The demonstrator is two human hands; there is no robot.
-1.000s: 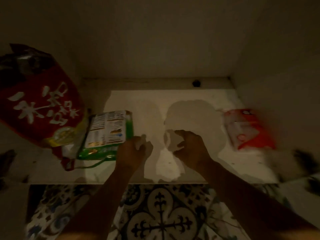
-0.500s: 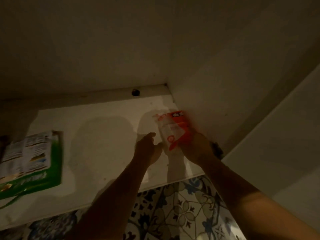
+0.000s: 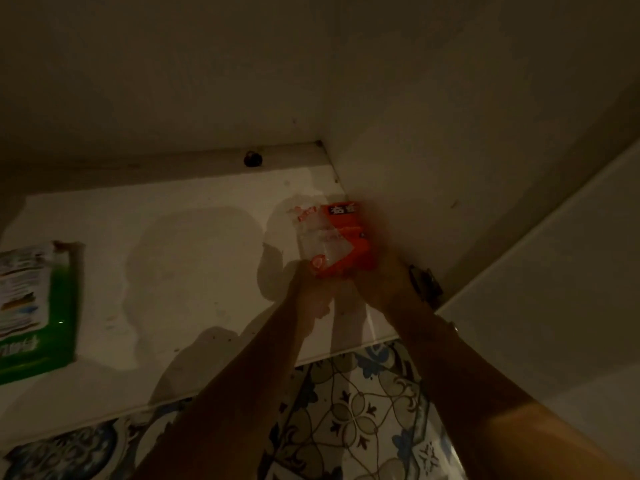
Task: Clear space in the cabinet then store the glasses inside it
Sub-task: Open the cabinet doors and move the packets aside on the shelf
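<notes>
Orange and clear plastic make up the small packet [image 3: 332,240] that both hands have hold of at the right end of the cabinet shelf [image 3: 194,258], close against the right side wall [image 3: 433,174]. The right hand [image 3: 377,282] is wrapped round the packet's near right edge with its fingers curled shut on it, and the left hand [image 3: 308,292] closes on the near left corner; the light is dim, so exactly how the fingertips sit on the wrapper cannot be told. Whether the packet rests on the shelf or is lifted just off it is also unclear. Well apart to the left lies a green packet [image 3: 38,306], flat on the shelf at the picture's edge, and the wide stretch of shelf between the two is bare. No glasses are in view, so the step in hand looks like the clearing stage: getting this packet out of the way to free room. The next move probably calls for shifting the packet snug into the far right corner or lifting it out past the shelf's near edge over the patterned tile floor [image 3: 349,420], with a gentle grip, since the soft wrapper may crumple or slip, and with care not to knock the hinge [image 3: 424,284] just beside the right wrist.
</notes>
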